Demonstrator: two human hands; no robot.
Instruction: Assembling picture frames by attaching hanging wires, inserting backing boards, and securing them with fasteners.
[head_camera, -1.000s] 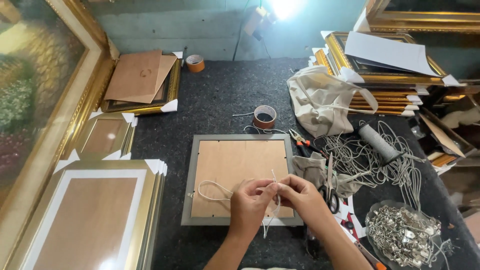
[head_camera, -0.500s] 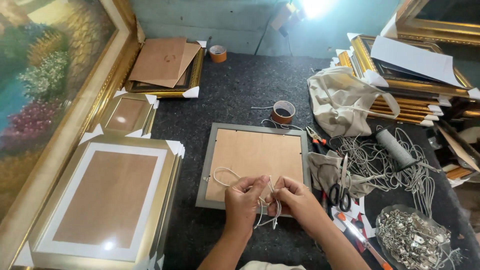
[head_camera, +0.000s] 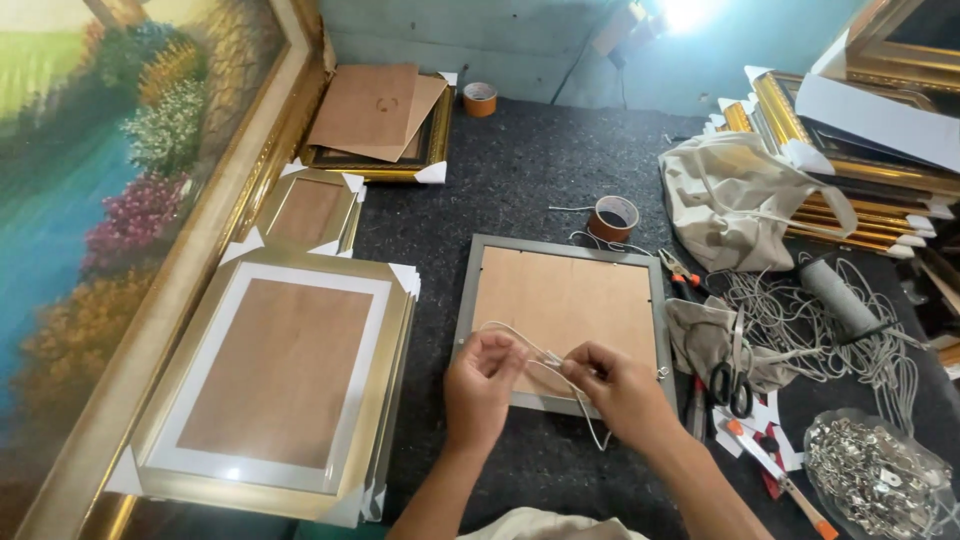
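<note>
Left hand: our left hand (head_camera: 483, 385) has its grip pressed together on the white cord (head_camera: 545, 368), pinching it between thumb and fingertips just over the near edge of the frame.
Right hand: our right hand (head_camera: 612, 385) pinches the same cord just to the right of the left grip; a short stretch runs taut between the two, which looks like the way one holds a cord to knot it.
Cord: a loop lies on the backing board beyond the left grip, and a loose tail hangs down toward us below the right grip.
Grey frame: the grey frame (head_camera: 563, 320) lies face down under both grips, brown backing up, so its back is open to work on.
Hanger: a small metal ring (head_camera: 661, 372) sits on the frame's right rail, just right of the right grip; we cannot tell whether the cord passes through it.
Tools: scissors (head_camera: 733, 385) lie right of the right grip, within easy reach.
Cord supply: a tangle of white cord (head_camera: 815, 325) lies farther right, beyond the scissors.
Tape: a brown tape roll (head_camera: 612, 217) stands beyond the frame.
Gold frames: a stack of gold frames (head_camera: 283, 385) lies face down left of the left grip, corners capped in white.
Tabletop: the dark felt tabletop (head_camera: 520, 170) gives the frames a soft bed.
</note>
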